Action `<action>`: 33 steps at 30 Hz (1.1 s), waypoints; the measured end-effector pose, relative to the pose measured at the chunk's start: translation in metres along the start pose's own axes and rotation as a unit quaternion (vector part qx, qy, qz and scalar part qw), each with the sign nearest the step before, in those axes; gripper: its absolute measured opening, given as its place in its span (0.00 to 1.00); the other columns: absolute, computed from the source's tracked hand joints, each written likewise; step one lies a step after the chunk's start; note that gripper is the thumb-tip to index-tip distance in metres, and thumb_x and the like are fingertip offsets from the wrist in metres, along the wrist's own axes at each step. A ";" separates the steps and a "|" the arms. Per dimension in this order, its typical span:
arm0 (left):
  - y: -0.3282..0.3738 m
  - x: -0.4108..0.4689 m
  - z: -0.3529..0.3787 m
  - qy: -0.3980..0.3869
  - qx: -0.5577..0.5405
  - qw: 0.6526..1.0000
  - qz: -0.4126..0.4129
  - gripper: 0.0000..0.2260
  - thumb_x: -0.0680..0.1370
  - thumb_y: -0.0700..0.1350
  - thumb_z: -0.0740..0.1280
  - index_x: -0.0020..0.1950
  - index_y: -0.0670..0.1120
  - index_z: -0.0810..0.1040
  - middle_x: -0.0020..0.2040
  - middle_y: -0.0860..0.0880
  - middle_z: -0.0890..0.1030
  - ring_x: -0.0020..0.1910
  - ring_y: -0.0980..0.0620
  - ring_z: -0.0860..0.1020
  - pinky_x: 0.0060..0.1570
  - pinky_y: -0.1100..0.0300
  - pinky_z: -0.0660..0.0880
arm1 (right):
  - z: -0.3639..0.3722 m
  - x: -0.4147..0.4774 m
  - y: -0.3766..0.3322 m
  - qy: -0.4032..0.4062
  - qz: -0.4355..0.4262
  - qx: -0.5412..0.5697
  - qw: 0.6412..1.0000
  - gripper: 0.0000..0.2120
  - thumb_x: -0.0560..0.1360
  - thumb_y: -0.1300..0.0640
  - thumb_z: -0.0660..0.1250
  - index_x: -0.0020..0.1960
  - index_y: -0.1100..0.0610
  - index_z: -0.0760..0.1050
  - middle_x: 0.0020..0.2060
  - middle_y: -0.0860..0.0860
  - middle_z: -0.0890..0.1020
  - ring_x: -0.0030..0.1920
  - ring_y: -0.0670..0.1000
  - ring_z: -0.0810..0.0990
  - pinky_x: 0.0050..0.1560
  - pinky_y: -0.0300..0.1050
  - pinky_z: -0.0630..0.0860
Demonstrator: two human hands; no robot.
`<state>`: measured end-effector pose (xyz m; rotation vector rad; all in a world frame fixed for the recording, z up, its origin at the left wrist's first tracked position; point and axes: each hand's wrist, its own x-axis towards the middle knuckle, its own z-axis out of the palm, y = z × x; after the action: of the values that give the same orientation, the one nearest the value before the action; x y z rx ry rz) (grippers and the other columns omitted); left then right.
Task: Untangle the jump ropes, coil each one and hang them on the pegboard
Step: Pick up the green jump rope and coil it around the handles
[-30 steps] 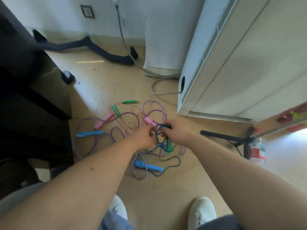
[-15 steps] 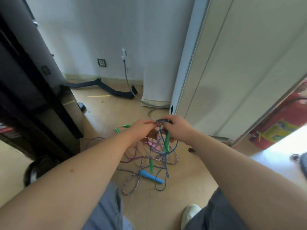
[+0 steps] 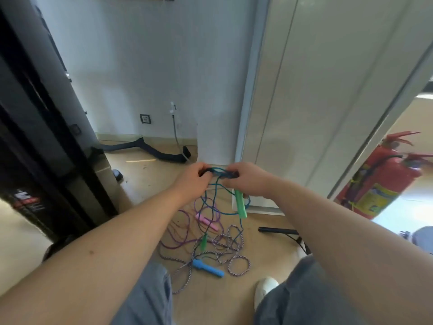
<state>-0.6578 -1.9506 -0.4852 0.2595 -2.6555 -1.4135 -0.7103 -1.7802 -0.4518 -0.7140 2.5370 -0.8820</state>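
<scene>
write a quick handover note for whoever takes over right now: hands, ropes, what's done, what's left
Left hand and right hand both grip a small coil of teal cord held up between them.
One green handle hangs below the right hand; the teal cord trails down into the tangle.
Pink handle, blue handle and striped cord lie tangled on the floor.
Done: teal coil begun. Left: free it, coil the others, hang all; pegboard not in view.

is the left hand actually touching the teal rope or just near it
Touching. The head view shows the left hand gripping one end of the bunched teal rope, with its fingers curled round it.
</scene>
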 end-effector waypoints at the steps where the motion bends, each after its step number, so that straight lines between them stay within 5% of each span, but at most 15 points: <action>1: 0.006 0.003 -0.002 0.010 -0.013 1.000 -0.002 0.05 0.81 0.44 0.62 0.52 0.50 0.77 0.39 0.51 0.79 0.37 0.50 0.80 0.48 0.48 0.81 | -0.004 -0.001 0.001 -0.007 -0.002 -0.010 1.000 0.07 0.78 0.52 0.66 0.54 0.53 0.80 0.39 0.56 0.80 0.36 0.52 0.78 0.40 0.50 0.80; 6: 0.018 0.024 -0.005 0.052 -0.046 0.998 0.005 0.07 0.81 0.46 0.62 0.56 0.49 0.78 0.38 0.53 0.76 0.31 0.54 0.76 0.41 0.51 0.81 | -0.016 0.009 0.015 0.013 0.025 -0.001 1.000 0.12 0.77 0.61 0.62 0.59 0.55 0.77 0.45 0.58 0.81 0.45 0.57 0.84 0.42 0.53 0.85; 13: -0.013 0.037 -0.004 0.004 0.083 0.996 0.029 0.09 0.79 0.49 0.67 0.59 0.53 0.79 0.41 0.57 0.78 0.36 0.60 0.75 0.35 0.66 0.68 | -0.013 0.035 0.036 0.077 0.036 0.067 0.994 0.13 0.77 0.61 0.65 0.60 0.50 0.77 0.45 0.57 0.84 0.38 0.52 0.84 0.34 0.45 0.83; 16: -0.025 0.043 -0.003 -0.035 0.099 0.994 0.031 0.11 0.76 0.44 0.71 0.58 0.52 0.80 0.44 0.55 0.80 0.41 0.59 0.77 0.37 0.70 0.68 | -0.010 0.046 0.042 0.096 0.030 0.058 0.993 0.15 0.78 0.58 0.67 0.63 0.48 0.76 0.42 0.53 0.83 0.26 0.41 0.77 0.26 0.35 0.71; 21: -0.038 0.053 0.007 -0.061 0.017 0.998 -0.015 0.14 0.75 0.37 0.69 0.58 0.49 0.82 0.49 0.50 0.82 0.40 0.53 0.79 0.38 0.61 0.78 | -0.008 0.057 0.052 0.150 0.039 0.087 0.984 0.14 0.78 0.59 0.65 0.62 0.47 0.77 0.41 0.48 0.81 0.31 0.46 0.76 0.31 0.38 0.72; 27: -0.042 0.074 0.016 -0.028 -0.078 0.994 -0.073 0.20 0.76 0.31 0.66 0.65 0.47 0.79 0.57 0.49 0.80 0.31 0.53 0.78 0.32 0.66 0.77 | 0.013 0.072 0.081 0.164 0.096 0.126 0.974 0.15 0.77 0.59 0.61 0.60 0.46 0.75 0.45 0.51 0.82 0.39 0.55 0.84 0.33 0.46 0.81; 30: -0.046 0.085 0.024 0.000 -0.101 0.991 -0.088 0.17 0.77 0.34 0.67 0.63 0.47 0.80 0.52 0.51 0.80 0.31 0.53 0.76 0.30 0.65 0.75 | 0.011 0.084 0.092 0.138 0.125 0.078 0.979 0.18 0.73 0.60 0.63 0.60 0.47 0.76 0.43 0.49 0.80 0.37 0.53 0.80 0.41 0.47 0.82; 33: -0.057 0.091 0.031 0.013 -0.102 0.990 -0.092 0.10 0.78 0.39 0.69 0.58 0.47 0.82 0.43 0.52 0.80 0.36 0.54 0.76 0.35 0.61 0.75 | 0.010 0.093 0.100 0.090 0.140 0.105 0.980 0.13 0.73 0.63 0.65 0.55 0.52 0.79 0.40 0.51 0.79 0.33 0.50 0.75 0.34 0.42 0.76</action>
<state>-0.7471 -1.9757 -0.5478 0.5080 -2.4936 -1.7093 -0.8144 -1.7699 -0.5402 -0.2134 2.5601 -1.1321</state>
